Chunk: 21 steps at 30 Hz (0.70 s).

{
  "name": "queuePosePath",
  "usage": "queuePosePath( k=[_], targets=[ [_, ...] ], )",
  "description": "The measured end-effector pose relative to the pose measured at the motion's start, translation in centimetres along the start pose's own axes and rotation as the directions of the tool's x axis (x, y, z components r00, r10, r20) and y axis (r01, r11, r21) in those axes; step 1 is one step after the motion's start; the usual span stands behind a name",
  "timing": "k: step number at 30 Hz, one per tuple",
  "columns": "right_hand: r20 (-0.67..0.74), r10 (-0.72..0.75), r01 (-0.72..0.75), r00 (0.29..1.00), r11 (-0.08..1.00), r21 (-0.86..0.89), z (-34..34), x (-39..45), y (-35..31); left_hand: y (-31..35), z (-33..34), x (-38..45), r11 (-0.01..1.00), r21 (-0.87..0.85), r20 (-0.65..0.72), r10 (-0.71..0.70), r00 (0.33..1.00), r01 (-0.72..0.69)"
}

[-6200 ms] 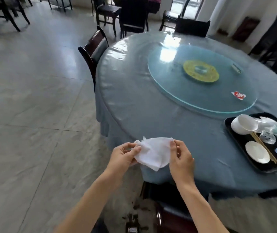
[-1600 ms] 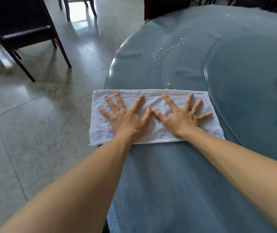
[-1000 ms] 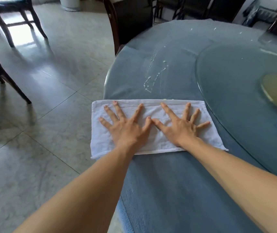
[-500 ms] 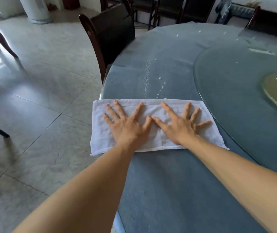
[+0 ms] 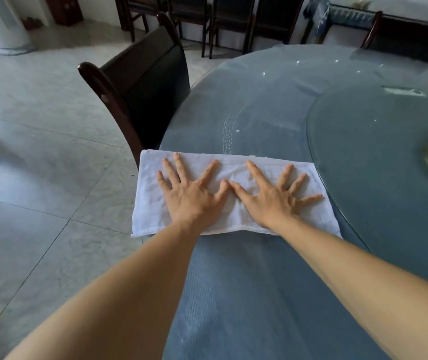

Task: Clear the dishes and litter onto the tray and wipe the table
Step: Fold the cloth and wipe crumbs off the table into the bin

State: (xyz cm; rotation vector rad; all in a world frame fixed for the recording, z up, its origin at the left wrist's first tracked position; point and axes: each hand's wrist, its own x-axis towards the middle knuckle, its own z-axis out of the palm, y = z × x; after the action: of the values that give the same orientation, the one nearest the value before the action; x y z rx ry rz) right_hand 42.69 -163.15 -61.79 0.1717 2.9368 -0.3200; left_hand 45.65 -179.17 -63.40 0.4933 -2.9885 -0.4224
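Both hands flat on a white rectangular folded cloth [image 5: 233, 193], spread along the near-left edge of the round blue-covered counter [image 5: 272, 294]. Left hand [image 5: 192, 201] on the cloth's left half, right hand [image 5: 270, 201] on its right half, thumbs almost touching in the middle. Fingers [image 5: 209, 171] of both hands splayed wide apart and pressed down on the fabric, gripping nothing. Cloth's left end hanging slightly past the counter's rim, just beside a dark wooden chair [image 5: 140, 94].

Wiping step under way, judging by this. Ahead of the cloth, a pale streak of crumbs or residue [image 5: 228, 133] not yet reached, plus scattered white specks [image 5: 298, 62] further round the far side. Large round glass turntable [image 5: 379, 157] to the right, with a whitish smear [image 5: 402, 90] near its far edge, apparently not wiped yet. No tray, dishes or litter in view here, so no telling how complete the clearing part is. Much of the surface apparently left to cover
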Motion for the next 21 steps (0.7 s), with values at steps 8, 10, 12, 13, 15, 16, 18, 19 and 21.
queuePosePath(
  k=[8,10,12,13,15,16,18,19,21],
  targets=[
    [-0.004,0.077,-0.077,0.997,0.997,0.027,-0.8,7.0,-4.0,0.2,0.1,9.2,0.997,-0.018,0.061,0.073,0.995,-0.072],
    [-0.015,0.101,-0.1,0.995,0.994,0.034,-1.0,9.1,-5.1,0.3,0.2,12.1,0.995,-0.017,0.089,0.101,0.991,-0.1],
    [-0.022,0.136,-0.135,0.99,0.99,0.042,-1.2,11.2,-6.0,0.6,0.5,15.1,0.99,-0.013,0.092,0.138,0.986,-0.137],
    [-0.024,0.154,-0.153,0.988,0.987,0.05,-1.3,12.4,-6.5,0.7,0.7,16.7,0.987,-0.008,0.091,0.158,0.983,-0.158],
    [-0.024,0.185,-0.183,0.982,0.981,0.068,-1.6,14.8,-7.3,1.1,1.0,19.8,0.98,0.003,0.096,0.196,0.976,-0.197],
    [-0.024,0.201,-0.198,0.979,0.977,0.072,-1.8,16.1,-7.8,1.3,1.2,21.4,0.977,-0.005,0.101,0.213,0.972,-0.214],
    [-0.026,0.232,-0.229,0.972,0.97,0.076,-2.3,18.4,-8.6,1.7,1.5,24.4,0.968,-0.041,0.105,0.249,0.963,-0.246],
    [-0.028,0.248,-0.245,0.968,0.966,0.082,-2.5,19.5,-9.0,1.9,1.6,25.9,0.963,-0.057,0.107,0.268,0.957,-0.263],
    [-0.035,0.282,-0.277,0.959,0.955,0.102,-2.6,21.5,-9.6,2.2,1.6,28.7,0.95,-0.054,0.125,0.311,0.942,-0.306]
  ],
)
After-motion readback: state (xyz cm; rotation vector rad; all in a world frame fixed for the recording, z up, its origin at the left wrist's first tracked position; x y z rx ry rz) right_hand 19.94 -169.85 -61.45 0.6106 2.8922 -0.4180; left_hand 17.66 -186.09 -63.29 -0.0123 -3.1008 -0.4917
